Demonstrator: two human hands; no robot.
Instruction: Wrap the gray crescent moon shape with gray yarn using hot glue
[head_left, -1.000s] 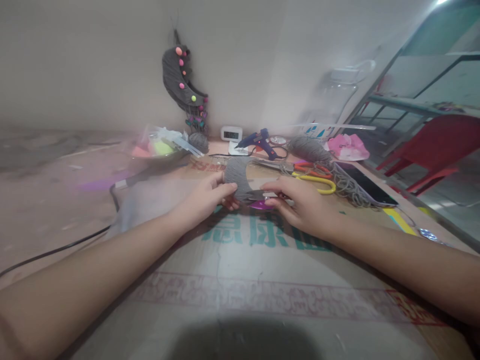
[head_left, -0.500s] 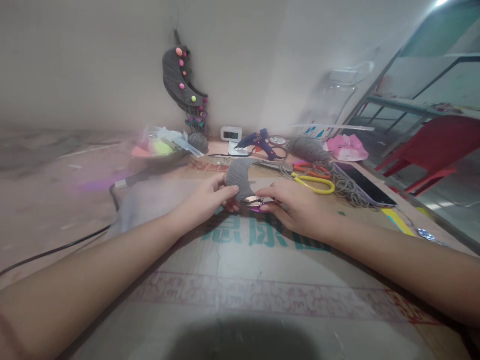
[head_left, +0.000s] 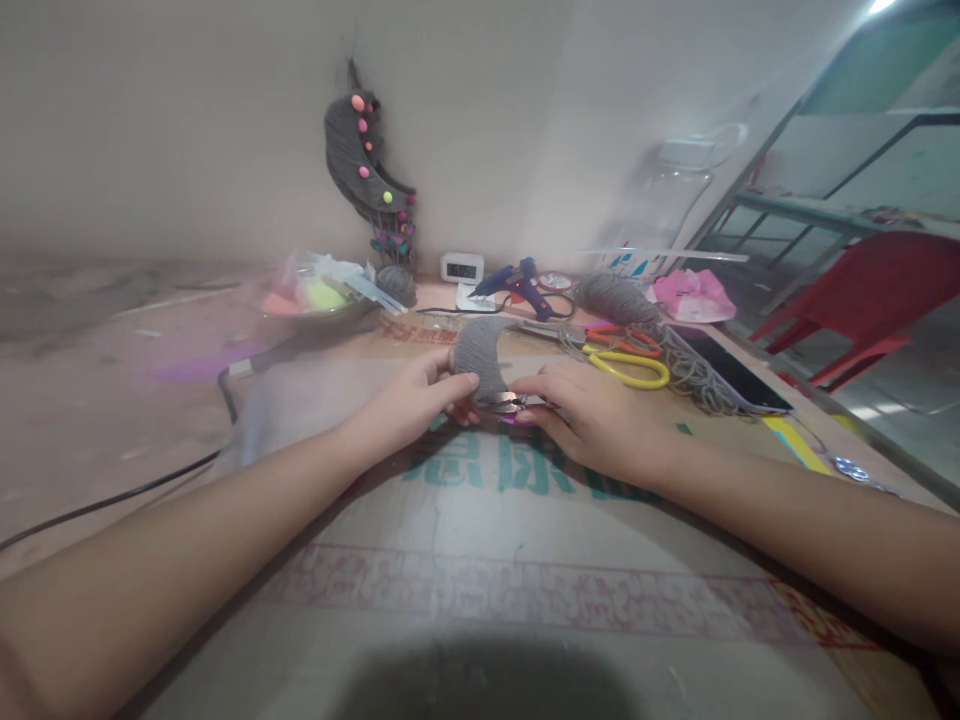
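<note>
A small crescent (head_left: 480,362), wrapped in grey yarn, is held above the cardboard in the middle of the view. My left hand (head_left: 424,395) grips its left side, thumb on the front and fingers behind. At the crescent's lower right end, the thumb and fingers of my right hand (head_left: 581,405) close in a pinch. A pale, shiny bit and a strip of purple show at that end; whether a yarn strand is also pinched there is too small to tell.
Behind my hands lie scissors (head_left: 630,368) with orange and yellow handles, a grey yarn skein (head_left: 615,298), a phone (head_left: 724,370) and a blue glue gun (head_left: 525,288). A bowl (head_left: 322,312) and a white clock (head_left: 463,268) stand farther back. A decorated crescent (head_left: 345,150) hangs on the wall.
My right fingertips have shifted slightly left at the crescent's lower end. My left hand keeps its hold, and the surrounding things are unmoved.
</note>
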